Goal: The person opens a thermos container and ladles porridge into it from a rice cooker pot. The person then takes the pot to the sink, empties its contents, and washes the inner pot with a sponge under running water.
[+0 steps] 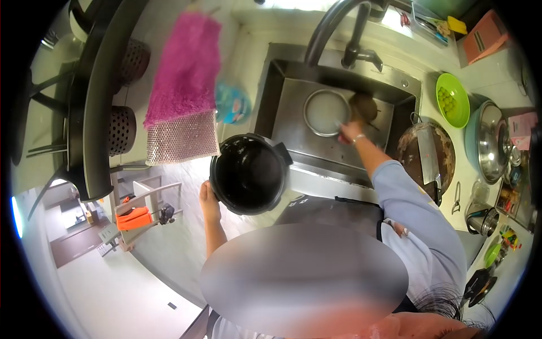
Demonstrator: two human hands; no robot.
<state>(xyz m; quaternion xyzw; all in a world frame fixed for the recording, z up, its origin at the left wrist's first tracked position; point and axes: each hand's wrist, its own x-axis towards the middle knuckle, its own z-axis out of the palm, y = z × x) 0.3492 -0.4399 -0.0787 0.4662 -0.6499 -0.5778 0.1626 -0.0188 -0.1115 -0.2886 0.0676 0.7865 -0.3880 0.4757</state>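
Inside the grey metal sink [291,104], which is set into the pale tabletop [339,185], there is a round, light-coloured vessel with a shiny rim [326,112], placed a little behind the middle of the sink floor. The right hand [353,132] reaches over the front edge of the sink, and its fingers are at the front right part of this rim. They look bent and close together, but they are blurred, so I cannot tell if they grip the rim or only touch it. Just beside the vessel, toward the right back corner of the sink, lies a rounded dark brown object [366,105], also blurred. A dark curved faucet [327,25] stands at the back edge of the sink.

Near the front left corner of the sink is a deep, round black pot [248,172], its mouth turned up to the camera. The left hand [209,201] holds it by the left side, with narrow fingers partly hidden by the wall of the pot.

Beyond the right edge of the sink, a wide-bladed knife with a black handle [427,155] lies upon a round brown board with a worn surface [445,152]. Behind this board, a bright green oval bowl [460,93] carries small round green pieces [446,101]. At the left, a fluffy pink cloth [189,62] hangs near a blue bottle [230,104].
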